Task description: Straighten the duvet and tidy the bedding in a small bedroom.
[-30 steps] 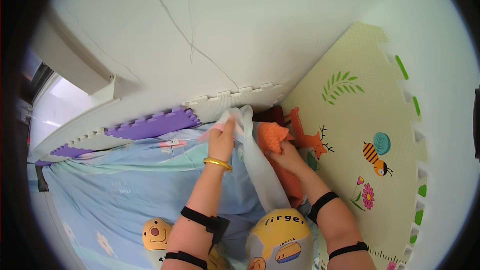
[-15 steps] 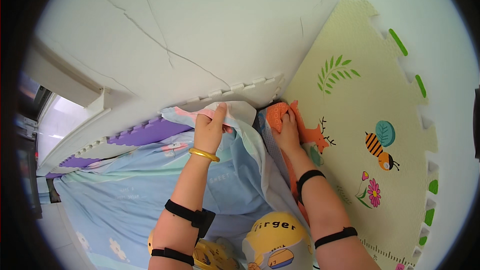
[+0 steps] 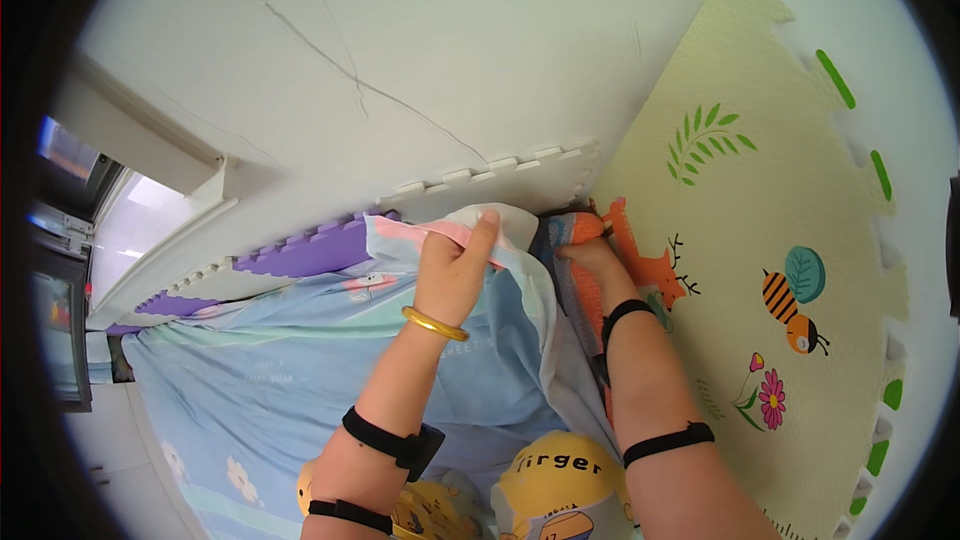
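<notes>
- Head view: the left hand (image 3: 455,265) pinches the sheet's (image 3: 350,380) raised far edge between thumb and curled fingers.
- Right hand (image 3: 592,258), farther right, is at the orange cloth (image 3: 580,227) in the far right corner; its fingers are partly hidden, so I cannot tell how firmly they close.
- Sheet spreads left and near; cream mat (image 3: 730,240) stands right.
- Yellow-topped cushion (image 3: 560,460) lies near, between the forearms.

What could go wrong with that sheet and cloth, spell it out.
The blue sheet could slip from the left hand and fall over the orange cloth. The cloth, close to the foam mat, may bunch at the right hand. The bracelet on the left wrist might snag the sheet.
</notes>
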`<state>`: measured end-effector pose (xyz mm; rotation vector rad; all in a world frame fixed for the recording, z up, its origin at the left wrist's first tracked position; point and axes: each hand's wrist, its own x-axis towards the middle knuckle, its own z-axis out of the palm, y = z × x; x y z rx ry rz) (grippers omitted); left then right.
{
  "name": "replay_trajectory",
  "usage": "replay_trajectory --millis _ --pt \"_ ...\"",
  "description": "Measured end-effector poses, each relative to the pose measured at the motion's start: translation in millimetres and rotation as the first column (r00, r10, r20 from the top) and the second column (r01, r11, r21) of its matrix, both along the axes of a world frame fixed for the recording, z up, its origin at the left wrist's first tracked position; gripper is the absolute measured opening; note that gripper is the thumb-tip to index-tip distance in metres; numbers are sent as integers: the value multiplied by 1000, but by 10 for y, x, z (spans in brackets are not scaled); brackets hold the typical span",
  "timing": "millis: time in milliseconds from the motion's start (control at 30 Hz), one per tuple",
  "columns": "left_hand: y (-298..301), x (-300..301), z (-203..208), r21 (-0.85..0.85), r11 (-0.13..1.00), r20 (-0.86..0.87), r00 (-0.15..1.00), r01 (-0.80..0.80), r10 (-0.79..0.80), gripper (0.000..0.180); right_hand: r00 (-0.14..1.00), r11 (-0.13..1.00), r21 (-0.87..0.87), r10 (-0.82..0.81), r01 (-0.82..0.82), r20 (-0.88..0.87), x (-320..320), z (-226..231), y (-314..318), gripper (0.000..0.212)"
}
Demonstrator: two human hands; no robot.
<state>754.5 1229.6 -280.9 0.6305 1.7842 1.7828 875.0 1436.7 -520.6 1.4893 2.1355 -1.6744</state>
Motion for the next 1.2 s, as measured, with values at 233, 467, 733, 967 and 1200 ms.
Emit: replay_trajectory --millis 233,467,733,967,1200 --pt "153 148 125 28 999 -128 991 46 -42 44 980 677 720 12 -155 199 292 -143 -84 51" --pt "324 -97 769 31 972 -334 919 232 -209 45 965 923 377 28 76 -262 590 1027 -581 33" --pt "866 89 1600 -335 890 -607 652 309 -455 52 930 970 228 156 -81 -332 1297 2360 -1162 38" --pt "1386 500 985 -194 820 -467 685 538 -560 50 994 960 -258 103 -106 -25 1992 2539 -1370 51" --pt "1273 905 -41 -116 741 -600 548 661 -583 39 958 963 -85 241 -256 -154 2398 2179 -1281 55"
